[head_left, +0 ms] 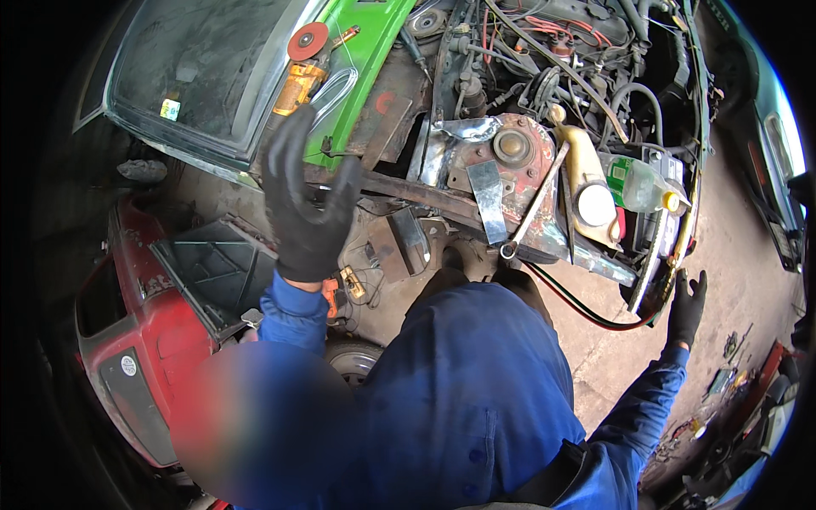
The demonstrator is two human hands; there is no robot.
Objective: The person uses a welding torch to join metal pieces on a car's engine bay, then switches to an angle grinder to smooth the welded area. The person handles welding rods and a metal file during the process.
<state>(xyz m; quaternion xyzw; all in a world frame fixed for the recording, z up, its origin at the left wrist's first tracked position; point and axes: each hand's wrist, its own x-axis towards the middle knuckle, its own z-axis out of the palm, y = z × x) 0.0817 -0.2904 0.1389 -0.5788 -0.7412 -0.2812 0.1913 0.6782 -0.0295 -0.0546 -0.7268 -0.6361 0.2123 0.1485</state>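
My left hand [310, 200], in a black glove, is raised beside the green fender panel [367, 76] with its fingers spread and nothing in them. Just beyond its fingertips lies a yellow angle grinder [299, 88] with a red disc [308, 41]. My right hand [687, 308], gloved too, hangs open by the car's front corner, close to red and dark hoses [586, 314]. Between my hands, on the engine bay's edge, are a flat metal plate [487, 202], a wrench [537, 197], a yellowed plastic reservoir [581, 161] and a clear bottle [636, 182] with a yellow cap.
A red car body [161, 340] stands at left, with a dark ribbed panel [217, 276] against it. On the floor lie power tools [344, 289] with cords. A wheel [354, 361] shows beside my body. Loose tools [727, 374] lie at right, below another vehicle [778, 144].
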